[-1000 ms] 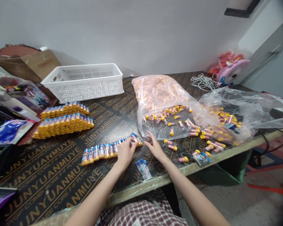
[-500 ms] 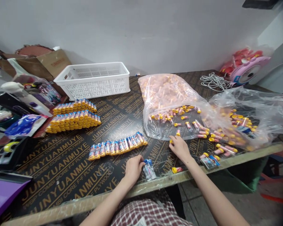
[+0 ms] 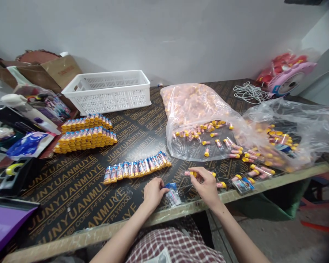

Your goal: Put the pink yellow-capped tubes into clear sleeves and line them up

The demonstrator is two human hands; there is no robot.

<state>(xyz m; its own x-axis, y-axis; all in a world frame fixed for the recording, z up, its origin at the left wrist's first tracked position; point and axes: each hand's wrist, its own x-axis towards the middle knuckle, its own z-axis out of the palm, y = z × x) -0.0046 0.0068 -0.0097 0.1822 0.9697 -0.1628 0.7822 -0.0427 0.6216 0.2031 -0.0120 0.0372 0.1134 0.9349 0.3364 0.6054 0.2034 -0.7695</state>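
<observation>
My left hand [image 3: 153, 191] rests near the table's front edge, thumb and fingers pinching a small clear packet with a blue top [image 3: 173, 194]. Between the fingertips of my right hand [image 3: 207, 184] is a small tube with a yellow cap [image 3: 186, 173], its clear end pointing left towards the packet. Beyond my left hand lies a row of blue-topped, wrapped tubes [image 3: 137, 168] side by side. Close to my right hand lies another loose yellow-capped tube [image 3: 221, 185], with one more partly behind the fingers.
A large clear bag [image 3: 192, 98] spills many yellow-capped tubes; a second plastic bag [image 3: 307, 124] lies right of it. Stacked wrapped tubes [image 3: 84, 138], a white basket [image 3: 109, 98] and a tape dispenser [image 3: 15, 179] stand left. A pink fan [image 3: 290, 82] and coiled cable [image 3: 249, 93] sit far right.
My right hand has drawn back from the bag's mouth, towards me and left, with a yellow-capped tube in its fingers. My left hand stays at the packet.
</observation>
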